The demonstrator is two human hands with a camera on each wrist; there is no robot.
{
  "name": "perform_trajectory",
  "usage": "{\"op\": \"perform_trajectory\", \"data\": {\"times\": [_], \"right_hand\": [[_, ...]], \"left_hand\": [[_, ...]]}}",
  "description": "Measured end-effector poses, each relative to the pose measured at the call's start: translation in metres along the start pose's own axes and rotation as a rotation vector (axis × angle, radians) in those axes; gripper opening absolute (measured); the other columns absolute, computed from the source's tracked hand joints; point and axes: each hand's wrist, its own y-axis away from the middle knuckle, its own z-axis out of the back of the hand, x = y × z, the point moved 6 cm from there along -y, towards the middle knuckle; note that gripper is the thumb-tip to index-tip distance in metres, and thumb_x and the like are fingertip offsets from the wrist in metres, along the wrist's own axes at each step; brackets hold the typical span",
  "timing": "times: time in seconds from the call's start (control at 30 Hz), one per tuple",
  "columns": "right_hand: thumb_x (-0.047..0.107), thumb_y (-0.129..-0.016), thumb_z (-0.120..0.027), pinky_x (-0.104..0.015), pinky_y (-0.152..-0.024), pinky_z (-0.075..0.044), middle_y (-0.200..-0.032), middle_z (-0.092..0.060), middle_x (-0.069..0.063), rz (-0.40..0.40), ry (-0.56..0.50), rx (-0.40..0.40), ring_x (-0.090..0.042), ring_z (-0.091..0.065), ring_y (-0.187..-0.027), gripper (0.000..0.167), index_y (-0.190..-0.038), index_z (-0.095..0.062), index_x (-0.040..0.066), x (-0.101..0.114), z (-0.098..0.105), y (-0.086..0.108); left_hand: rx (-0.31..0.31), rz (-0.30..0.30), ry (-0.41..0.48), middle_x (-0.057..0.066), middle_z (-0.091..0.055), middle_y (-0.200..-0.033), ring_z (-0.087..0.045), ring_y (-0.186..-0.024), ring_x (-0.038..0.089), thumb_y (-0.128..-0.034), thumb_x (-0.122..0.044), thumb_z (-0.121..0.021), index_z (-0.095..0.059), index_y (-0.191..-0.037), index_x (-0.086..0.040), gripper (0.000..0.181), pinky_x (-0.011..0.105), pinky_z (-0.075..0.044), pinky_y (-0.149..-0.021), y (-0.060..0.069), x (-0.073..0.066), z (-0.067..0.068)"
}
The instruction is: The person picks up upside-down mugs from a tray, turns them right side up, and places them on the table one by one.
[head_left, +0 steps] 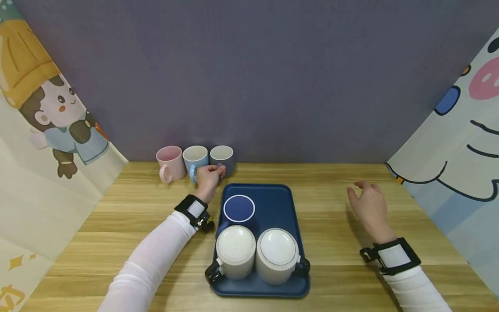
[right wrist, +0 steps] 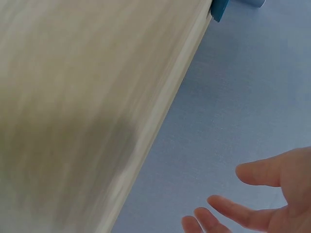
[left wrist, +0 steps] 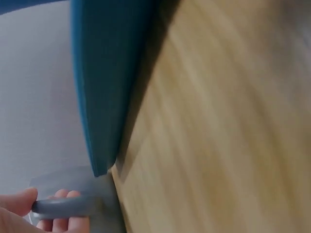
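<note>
At the back of the table, my left hand (head_left: 208,180) grips the handle of a grey mug (head_left: 229,164), which stands upright. In the left wrist view, the thumb and fingers of that hand (left wrist: 46,213) close round the grey handle (left wrist: 65,207). Beside the grey mug stand a light blue mug (head_left: 196,157) and a pink mug (head_left: 173,162). My right hand (head_left: 369,207) is over the table's right side with nothing in it; the right wrist view shows its fingers apart (right wrist: 272,194).
A dark blue tray (head_left: 274,197) lies in the middle. On it, upside down, are a navy mug (head_left: 239,209) and two off-white ribbed mugs (head_left: 235,247) with black handles. A grey wall (head_left: 273,86) stands behind, with printed cloths at both sides.
</note>
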Motion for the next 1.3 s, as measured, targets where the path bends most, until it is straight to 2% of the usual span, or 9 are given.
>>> {"op": "perform_trajectory", "data": {"times": [0.13, 0.3, 0.4, 0.5, 0.7, 0.87, 1.07, 1.3], "right_hand": [[0.019, -0.092, -0.058, -0.056, -0.064, -0.046, -0.107, -0.053, -0.039, -0.001, -0.004, 0.006, -0.051, -0.056, -0.089, 0.037, -0.112, -0.058, -0.012, -0.001, 0.001, 0.000], [0.022, -0.093, -0.057, -0.057, -0.066, -0.047, -0.111, -0.051, -0.039, -0.037, 0.012, 0.024, -0.051, -0.056, -0.091, 0.039, -0.115, -0.057, -0.011, -0.009, 0.002, -0.001], [0.022, -0.093, -0.057, -0.056, -0.066, -0.047, -0.109, -0.052, -0.039, -0.045, 0.019, 0.018, -0.050, -0.056, -0.090, 0.039, -0.115, -0.057, -0.011, -0.013, 0.003, -0.001], [0.022, -0.093, -0.058, -0.056, -0.065, -0.046, -0.107, -0.053, -0.038, -0.038, 0.019, 0.010, -0.050, -0.056, -0.089, 0.039, -0.114, -0.057, -0.011, -0.015, 0.004, -0.001], [0.022, -0.093, -0.056, -0.055, -0.063, -0.045, -0.106, -0.053, -0.038, -0.044, 0.018, 0.017, -0.050, -0.056, -0.087, 0.039, -0.113, -0.056, -0.012, -0.019, 0.008, 0.000], [0.020, -0.093, -0.056, -0.055, -0.064, -0.044, -0.105, -0.052, -0.039, -0.047, 0.014, 0.013, -0.050, -0.056, -0.087, 0.038, -0.113, -0.056, -0.013, -0.022, 0.012, 0.002], [0.021, -0.094, -0.055, -0.055, -0.063, -0.045, -0.107, -0.052, -0.039, -0.077, 0.022, 0.034, -0.050, -0.056, -0.089, 0.040, -0.115, -0.056, -0.012, -0.025, 0.014, 0.003], [0.024, -0.095, -0.054, -0.055, -0.064, -0.045, -0.109, -0.051, -0.038, -0.115, 0.031, 0.051, -0.050, -0.055, -0.092, 0.041, -0.118, -0.055, -0.011, -0.028, 0.017, 0.003]], "left_hand": [[0.022, -0.066, -0.201, 0.012, -0.069, -0.069, -0.064, -0.068, 0.027, -0.0815, -0.014, -0.074, -0.068, -0.080, 0.006, 0.021, 0.017, -0.041, -0.054, 0.002, -0.009, 0.004], [0.057, -0.112, -0.456, 0.004, -0.061, -0.066, -0.052, -0.065, 0.018, -0.0827, -0.029, -0.072, -0.068, -0.077, 0.001, 0.031, 0.023, -0.037, -0.056, 0.006, -0.023, 0.007], [0.074, -0.122, -0.546, 0.004, -0.058, -0.070, -0.052, -0.068, 0.020, -0.0851, -0.032, -0.068, -0.068, -0.080, 0.001, 0.033, 0.026, -0.040, -0.059, 0.008, -0.029, 0.009], [0.086, -0.147, -0.597, 0.011, -0.064, -0.077, -0.056, -0.072, 0.025, -0.0877, -0.031, -0.065, -0.069, -0.084, 0.002, 0.033, 0.030, -0.044, -0.063, 0.011, -0.034, 0.011], [0.084, -0.195, -0.620, 0.019, -0.068, -0.090, -0.061, -0.081, 0.031, -0.0885, -0.028, -0.063, -0.067, -0.091, 0.002, 0.031, 0.038, -0.048, -0.073, 0.017, -0.038, 0.017], [0.082, -0.225, -0.586, 0.020, -0.068, -0.092, -0.063, -0.084, 0.031, -0.0867, -0.025, -0.066, -0.066, -0.095, 0.004, 0.030, 0.035, -0.048, -0.073, 0.022, -0.043, 0.024], [0.142, -0.264, -0.559, 0.019, -0.069, -0.089, -0.064, -0.082, 0.027, -0.0874, -0.022, -0.066, -0.067, -0.095, 0.003, 0.026, 0.024, -0.044, -0.066, 0.035, -0.046, 0.035], [0.208, -0.285, -0.540, 0.018, -0.069, -0.093, -0.065, -0.086, 0.028, -0.0878, -0.019, -0.066, -0.067, -0.096, 0.002, 0.023, 0.026, -0.048, -0.069, 0.059, -0.048, 0.050]]}}
